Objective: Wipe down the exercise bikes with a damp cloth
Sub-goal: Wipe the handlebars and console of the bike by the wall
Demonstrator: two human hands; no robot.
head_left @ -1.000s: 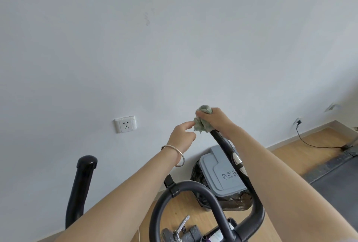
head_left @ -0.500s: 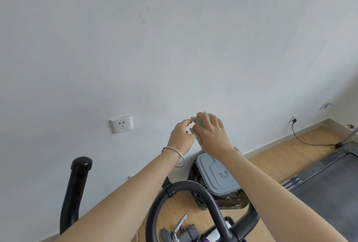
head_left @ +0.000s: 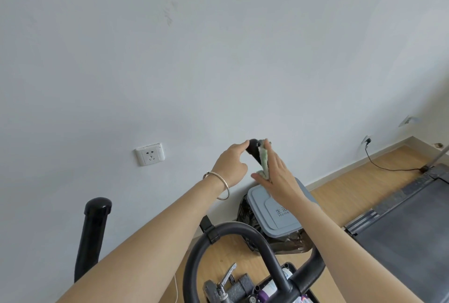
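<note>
The green cloth (head_left: 264, 162) is a little above the middle of the frame. It is folded flat against the right side of a black handle (head_left: 254, 149), close to the handle's round top end. The right hand (head_left: 279, 177) presses the cloth onto the handle with straight, flat fingers, so this hand is not curled around anything. Its thumb sticks out to the left, under the cloth.

The left hand (head_left: 232, 164) is just left of the handle. One fingertip touches the top of the handle. The other fingers are hidden behind the hand, so I cannot tell if it grips the handle or only touches it. A thin silver bracelet (head_left: 220, 182) hangs on that wrist.

The handle belongs to the bike (head_left: 230, 224), whose black loop bar curves across the bottom middle of the frame. A second black handle (head_left: 95, 230) stands up at the lower left.

Behind the hands, on the wood floor (head_left: 340, 193), is a grey bin (head_left: 262, 202) with a black bag (head_left: 245, 214) in it. A white socket (head_left: 150, 154) is on the wall, left of the hands. At the lower right lies a dark treadmill (head_left: 413, 225), and a black cord (head_left: 384, 167) runs from the wall to it.
</note>
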